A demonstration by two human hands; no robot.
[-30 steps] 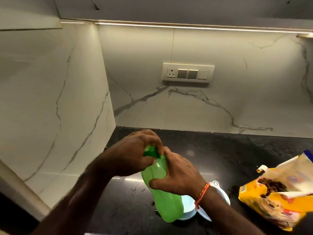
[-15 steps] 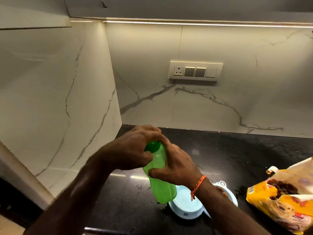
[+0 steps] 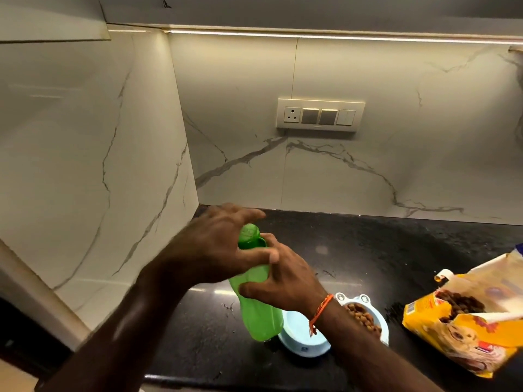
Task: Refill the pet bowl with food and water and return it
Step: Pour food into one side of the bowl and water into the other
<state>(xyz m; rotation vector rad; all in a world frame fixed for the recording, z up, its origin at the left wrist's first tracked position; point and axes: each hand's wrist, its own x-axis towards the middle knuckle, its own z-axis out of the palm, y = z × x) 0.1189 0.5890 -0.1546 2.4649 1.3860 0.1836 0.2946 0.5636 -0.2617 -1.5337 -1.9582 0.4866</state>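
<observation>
Green bottle upright; right hand wrapped around its body, left hand curled loosely at cap, fingers part spread. Bowl beside, on desk.

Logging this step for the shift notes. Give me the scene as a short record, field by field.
surface: black countertop, marble backsplash behind
left hand: at the cap of the green bottle
right hand: wrapped round the bottle's body
bottle: held upright, cap on
pet bowl: two compartments, kibble in the right one; whether the left holds water cannot be told
food bag: yellow, open, lying right of the bowl
</observation>
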